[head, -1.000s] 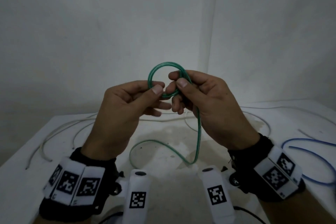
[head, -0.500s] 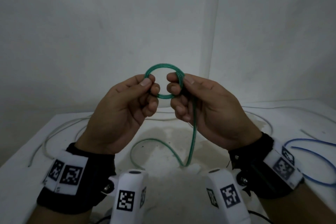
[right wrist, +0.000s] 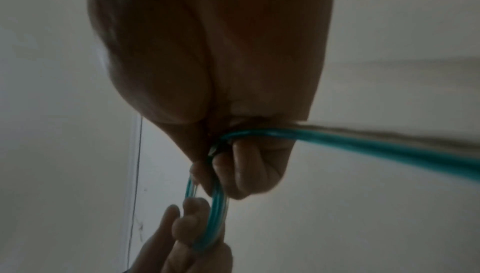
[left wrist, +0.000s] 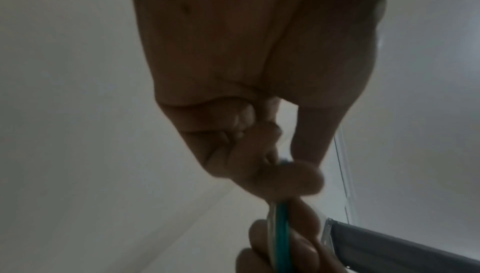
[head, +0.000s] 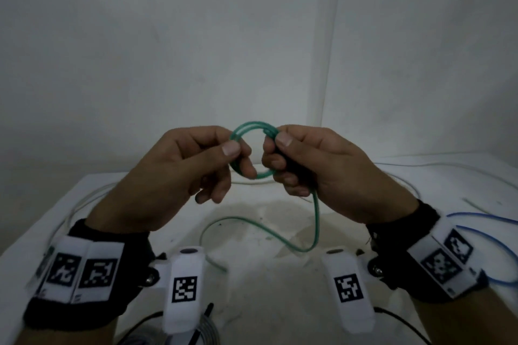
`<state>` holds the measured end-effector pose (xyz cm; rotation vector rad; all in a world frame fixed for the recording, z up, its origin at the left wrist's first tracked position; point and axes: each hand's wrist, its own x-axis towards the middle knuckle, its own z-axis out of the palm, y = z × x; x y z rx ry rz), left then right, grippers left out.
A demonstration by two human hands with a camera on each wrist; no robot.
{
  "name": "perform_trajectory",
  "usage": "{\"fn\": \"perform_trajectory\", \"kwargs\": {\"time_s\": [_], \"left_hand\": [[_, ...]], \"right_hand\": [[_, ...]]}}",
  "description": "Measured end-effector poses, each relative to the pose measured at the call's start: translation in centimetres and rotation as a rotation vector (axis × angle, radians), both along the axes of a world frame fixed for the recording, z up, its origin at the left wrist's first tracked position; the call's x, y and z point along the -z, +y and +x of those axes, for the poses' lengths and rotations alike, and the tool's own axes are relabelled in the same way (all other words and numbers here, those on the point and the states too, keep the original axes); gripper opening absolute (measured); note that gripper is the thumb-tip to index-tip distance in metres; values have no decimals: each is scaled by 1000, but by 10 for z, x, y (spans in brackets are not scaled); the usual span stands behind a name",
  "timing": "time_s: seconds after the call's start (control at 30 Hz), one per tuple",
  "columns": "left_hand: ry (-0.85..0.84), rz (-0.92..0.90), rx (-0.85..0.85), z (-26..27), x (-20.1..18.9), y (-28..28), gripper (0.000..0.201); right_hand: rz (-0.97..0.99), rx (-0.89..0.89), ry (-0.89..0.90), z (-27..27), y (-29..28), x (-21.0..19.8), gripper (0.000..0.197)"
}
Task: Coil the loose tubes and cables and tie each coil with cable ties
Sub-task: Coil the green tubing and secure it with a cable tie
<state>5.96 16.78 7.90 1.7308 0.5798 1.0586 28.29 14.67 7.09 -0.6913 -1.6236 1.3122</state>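
I hold a small coil of green tube (head: 251, 126) in the air above the white table (head: 280, 288). My left hand (head: 235, 152) pinches the coil's left side between thumb and fingers. My right hand (head: 273, 145) grips the coil's right side with curled fingers. The tube's loose tail (head: 316, 221) drops from my right fist and curves left across the table. The right wrist view shows the green tube (right wrist: 218, 211) ring under my right hand (right wrist: 233, 174), with the tail leaving to the right. In the left wrist view, the green tube (left wrist: 281, 240) is edge-on below my left hand (left wrist: 280, 166).
A blue tube (head: 493, 235) loops on the table at the right. Pale clear tubes (head: 70, 210) lie along the left and back of the table. A grey cable coil (head: 207, 333) sits at the near edge. White walls stand close behind.
The coil has gained a second green turn. My left hand regripped its left side, and the loose tail on the table has grown shorter.
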Motion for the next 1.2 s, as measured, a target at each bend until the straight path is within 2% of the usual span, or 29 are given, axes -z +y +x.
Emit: {"fn": "perform_trajectory", "kwargs": {"time_s": [0.1,0.17,0.27,0.33,0.37,0.5,0.53,0.6,0.7,0.77,0.9,0.93,1.0,1.07,1.1,1.2], "left_hand": [[150,16,40,-3,1,0,22],[108,39,9,5,4,1,25],[-117,35,-28,17,9,2,25],[-189,-14,-24,19,10,2,26],[-162,-27,-14,18,10,0,26],[176,59,37,9,4,-4,26],[215,75,38,7,3,-4,26],[175,101,22,9,2,-6,28],[-58,134,-53,19,5,-6,26],[-153,66,-27,21,5,-7,27],[56,7,87,12,3,-9,26],[43,16,76,13,3,-8,25],[-88,35,9,20,4,-7,24],[-191,17,-6,22,6,-5,23],[-174,-1,12,19,6,-5,22],[59,-1,86,8,6,-3,22]], "right_hand": [[115,77,-282,4,-5,-4,28],[196,148,-368,1,-8,-6,28],[166,156,-205,-1,-10,-8,30],[120,105,-159,1,-12,-11,31],[114,91,-192,3,-13,-12,31],[127,69,-420,10,-13,-11,31],[124,65,-438,9,-14,-11,31],[117,41,-370,7,-14,-11,30],[102,36,-142,3,-14,-11,29],[84,3,-77,6,-14,-12,28],[87,-29,-242,15,-12,-12,29],[93,-9,-233,14,-12,-12,30],[104,25,-107,9,-11,-11,29],[94,-11,-6,6,-9,-10,29],[81,-37,-14,7,-9,-9,29],[66,-45,-192,16,-9,-11,29]]}}
